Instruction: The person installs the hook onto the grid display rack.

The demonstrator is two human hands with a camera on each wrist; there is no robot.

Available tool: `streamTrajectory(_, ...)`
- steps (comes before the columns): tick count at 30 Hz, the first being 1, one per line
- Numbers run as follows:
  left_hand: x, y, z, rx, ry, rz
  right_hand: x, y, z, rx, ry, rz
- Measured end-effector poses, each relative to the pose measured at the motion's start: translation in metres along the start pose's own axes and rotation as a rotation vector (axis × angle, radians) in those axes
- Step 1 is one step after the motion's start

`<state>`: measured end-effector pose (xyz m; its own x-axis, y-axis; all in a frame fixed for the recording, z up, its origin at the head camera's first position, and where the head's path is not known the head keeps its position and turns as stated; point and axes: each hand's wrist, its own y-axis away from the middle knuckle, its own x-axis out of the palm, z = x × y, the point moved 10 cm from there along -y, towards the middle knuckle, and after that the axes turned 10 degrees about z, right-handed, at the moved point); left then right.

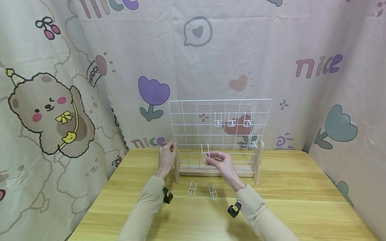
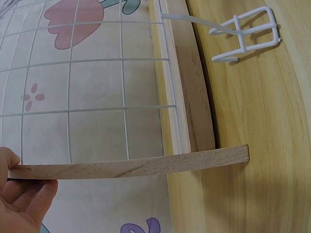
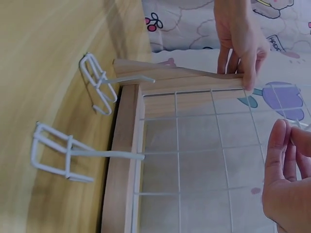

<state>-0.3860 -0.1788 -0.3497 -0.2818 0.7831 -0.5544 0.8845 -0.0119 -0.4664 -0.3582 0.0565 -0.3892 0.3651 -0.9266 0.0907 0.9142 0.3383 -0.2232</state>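
Observation:
My left hand [image 1: 167,157] grips the top of the left wooden post [image 2: 126,166] of a stand that holds up a white wire grid [image 1: 196,135]. Thumb and fingers lie on opposite sides of the post in the left wrist view. My right hand [image 1: 223,164] pinches a white wire hook [image 1: 205,153] by its lower part, prongs up, in front of the grid's lower middle. In the right wrist view the fingers of that hand hide most of this hook. Two similar hooks, one on the left [image 1: 192,189] and one on the right [image 1: 212,193], lie on the table before the stand.
Several white hooks hang on the grid's right half: a row near the top [image 1: 231,123] and one lower down [image 1: 253,143]. A right wooden post [image 1: 257,164] and a wooden base bar [image 1: 199,172] complete the stand. Behind the wooden table [image 1: 289,187] hangs a printed curtain [image 1: 196,67].

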Motion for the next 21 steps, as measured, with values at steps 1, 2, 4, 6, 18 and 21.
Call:
streamTrajectory(1,0.0,0.0,0.0,0.001,0.001,-0.002,0.001,-0.001,0.001,-0.004,-0.002,0.002)
streamTrajectory(2,0.0,0.0,0.0,0.001,0.0,-0.002,0.003,-0.003,0.003,-0.006,-0.002,0.004)
streamTrajectory(4,0.001,0.0,0.001,0.002,0.001,0.002,0.005,-0.005,0.005,-0.015,-0.01,0.003)
streamTrajectory(6,0.001,-0.001,0.002,0.004,0.0,0.005,0.008,-0.009,0.008,-0.022,-0.02,-0.001)
streamTrajectory(18,0.001,0.0,0.002,0.004,-0.008,-0.002,0.023,-0.028,0.02,-0.09,-0.059,-0.014)
streamTrajectory(21,0.001,0.0,0.003,0.0,-0.003,0.0,0.028,-0.033,0.023,-0.103,-0.073,-0.004)
